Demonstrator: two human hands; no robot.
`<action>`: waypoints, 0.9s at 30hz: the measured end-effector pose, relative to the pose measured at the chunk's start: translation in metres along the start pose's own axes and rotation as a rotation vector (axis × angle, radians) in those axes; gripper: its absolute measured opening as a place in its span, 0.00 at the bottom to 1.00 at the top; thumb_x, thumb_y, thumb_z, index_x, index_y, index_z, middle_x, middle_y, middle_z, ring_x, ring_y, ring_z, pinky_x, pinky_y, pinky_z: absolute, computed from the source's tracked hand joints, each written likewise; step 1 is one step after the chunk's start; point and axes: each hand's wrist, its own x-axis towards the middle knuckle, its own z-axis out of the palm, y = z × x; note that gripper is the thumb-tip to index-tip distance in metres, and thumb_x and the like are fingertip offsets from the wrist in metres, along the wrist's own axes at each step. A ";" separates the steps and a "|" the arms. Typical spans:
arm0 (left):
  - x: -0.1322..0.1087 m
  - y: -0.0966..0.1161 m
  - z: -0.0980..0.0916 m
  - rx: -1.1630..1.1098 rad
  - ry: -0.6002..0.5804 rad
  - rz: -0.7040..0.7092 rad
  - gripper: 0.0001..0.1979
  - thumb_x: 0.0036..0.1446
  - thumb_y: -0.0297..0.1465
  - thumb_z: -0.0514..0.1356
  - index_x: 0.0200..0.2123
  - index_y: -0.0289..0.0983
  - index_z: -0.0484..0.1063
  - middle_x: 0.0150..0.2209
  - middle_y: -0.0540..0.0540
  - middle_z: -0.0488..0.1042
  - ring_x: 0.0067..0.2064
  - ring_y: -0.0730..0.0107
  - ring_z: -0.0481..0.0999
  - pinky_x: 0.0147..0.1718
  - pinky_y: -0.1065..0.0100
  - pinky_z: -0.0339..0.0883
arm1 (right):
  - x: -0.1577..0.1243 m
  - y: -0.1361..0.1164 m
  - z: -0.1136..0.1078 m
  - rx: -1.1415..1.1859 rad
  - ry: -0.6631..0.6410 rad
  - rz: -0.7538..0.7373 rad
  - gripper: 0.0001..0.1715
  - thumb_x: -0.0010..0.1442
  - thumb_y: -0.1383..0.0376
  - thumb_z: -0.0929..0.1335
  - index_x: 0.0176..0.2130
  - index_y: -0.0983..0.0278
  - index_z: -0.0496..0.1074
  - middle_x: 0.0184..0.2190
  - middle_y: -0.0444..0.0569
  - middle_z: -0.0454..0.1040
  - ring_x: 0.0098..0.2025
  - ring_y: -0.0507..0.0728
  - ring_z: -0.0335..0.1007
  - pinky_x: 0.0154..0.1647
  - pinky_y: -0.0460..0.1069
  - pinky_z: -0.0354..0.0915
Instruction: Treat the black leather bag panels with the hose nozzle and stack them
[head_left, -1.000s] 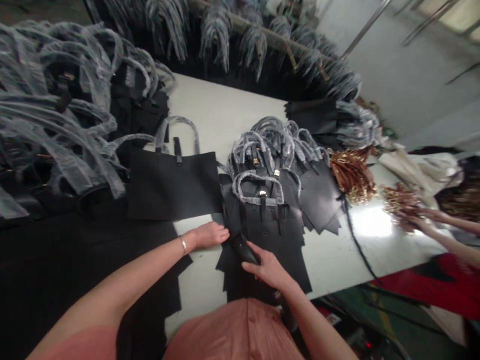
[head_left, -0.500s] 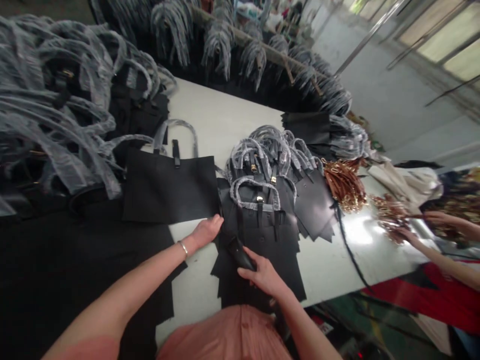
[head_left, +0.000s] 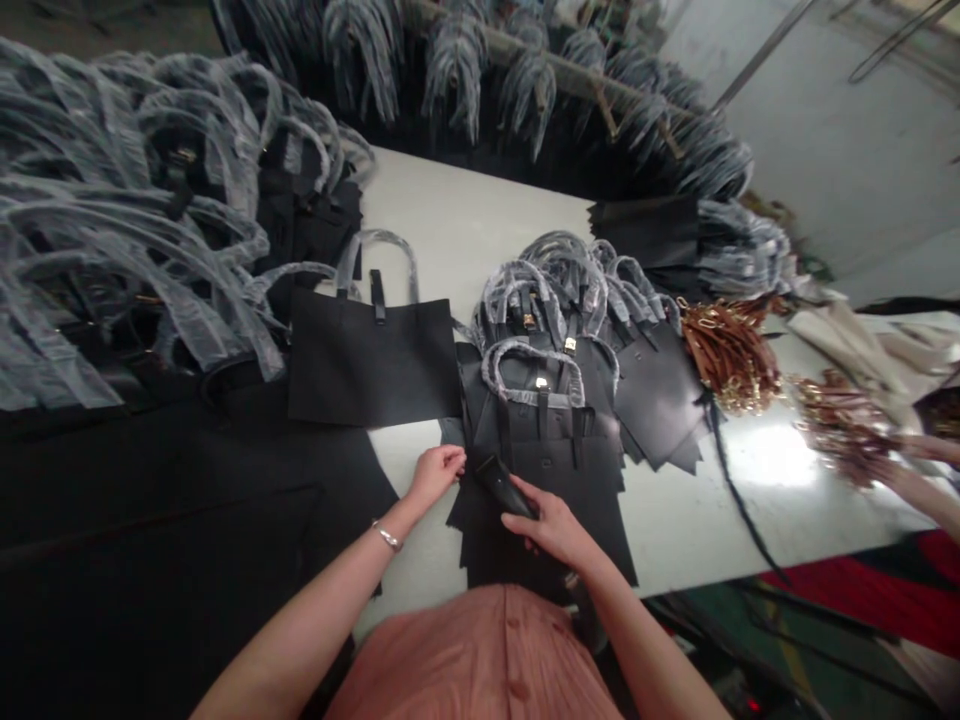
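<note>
My right hand (head_left: 551,525) is closed round a black handheld tool (head_left: 504,483) whose tip rests on the near bag of a stack of black leather bags (head_left: 544,450). My left hand (head_left: 435,470) pinches the left edge of that stack with its fingers curled. The bags lie flat on the white table (head_left: 450,220), and their handles (head_left: 534,362) are wrapped in grey foam. One flat black bag (head_left: 371,355) lies alone to the left.
A big heap of wrapped-handle bags (head_left: 142,230) fills the left side, and black sheets (head_left: 150,520) cover the near left. More bags hang along the back (head_left: 525,70). Brown straps with gold clasps (head_left: 727,350) lie right, where another person's hands (head_left: 911,465) work. A black cord (head_left: 739,500) crosses the table.
My left hand went from lying flat beside the stack to pinching its left edge. My right hand has kept the tool on the stack. The view shifted slightly.
</note>
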 end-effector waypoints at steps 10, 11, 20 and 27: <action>-0.005 0.014 -0.001 -0.124 -0.064 0.044 0.11 0.47 0.35 0.61 0.31 0.32 0.75 0.28 0.46 0.76 0.28 0.71 0.74 0.29 0.70 0.68 | -0.016 -0.010 -0.010 0.099 -0.057 -0.048 0.39 0.55 0.59 0.70 0.64 0.59 0.59 0.22 0.40 0.70 0.19 0.50 0.67 0.18 0.44 0.65; -0.007 0.015 -0.001 -0.141 -0.075 0.055 0.12 0.47 0.35 0.61 0.32 0.32 0.75 0.28 0.46 0.77 0.28 0.71 0.74 0.30 0.70 0.68 | -0.017 -0.012 -0.011 0.109 -0.062 -0.053 0.39 0.55 0.59 0.70 0.63 0.59 0.60 0.23 0.40 0.70 0.19 0.50 0.67 0.18 0.44 0.65; -0.013 0.021 0.000 -0.225 -0.074 0.030 0.18 0.43 0.38 0.66 0.37 0.32 0.78 0.33 0.44 0.79 0.29 0.70 0.74 0.31 0.68 0.68 | -0.014 -0.031 -0.008 0.146 -0.037 -0.081 0.42 0.54 0.57 0.71 0.64 0.58 0.58 0.28 0.43 0.73 0.19 0.48 0.66 0.19 0.43 0.65; -0.011 0.008 0.000 -0.143 0.008 -0.002 0.27 0.38 0.41 0.68 0.43 0.34 0.78 0.35 0.45 0.80 0.33 0.64 0.76 0.35 0.66 0.69 | -0.016 -0.036 -0.008 0.066 0.024 -0.125 0.48 0.49 0.48 0.73 0.64 0.58 0.59 0.35 0.45 0.76 0.20 0.48 0.69 0.23 0.43 0.67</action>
